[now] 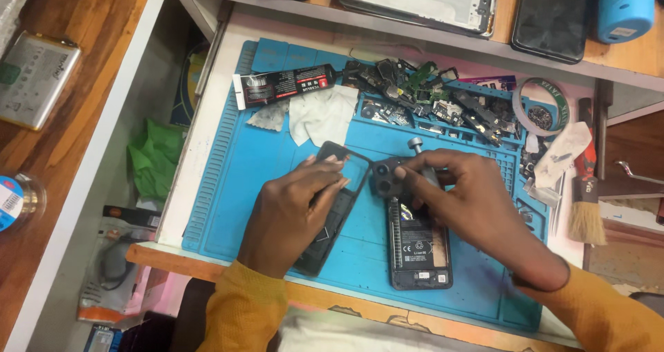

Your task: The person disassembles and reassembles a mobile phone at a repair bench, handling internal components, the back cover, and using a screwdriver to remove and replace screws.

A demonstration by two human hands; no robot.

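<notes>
A blue silicone repair mat (235, 165) covers the pulled-out work surface, and on it, near its front edge, lies an opened smartphone (419, 245) with its battery showing, beside a black phone frame (330, 214) that rests slanted to its left. The person's left hand (294, 207) lies over that frame with fingers closed on its upper edge, while the right hand (477, 210) pinches a small screwdriver (419, 157) at the phone's camera block (384, 178). Behind them sit a black adhesive tube (283, 86), a white cloth (324, 113), and a heap of small phone parts (436, 99).
</notes>
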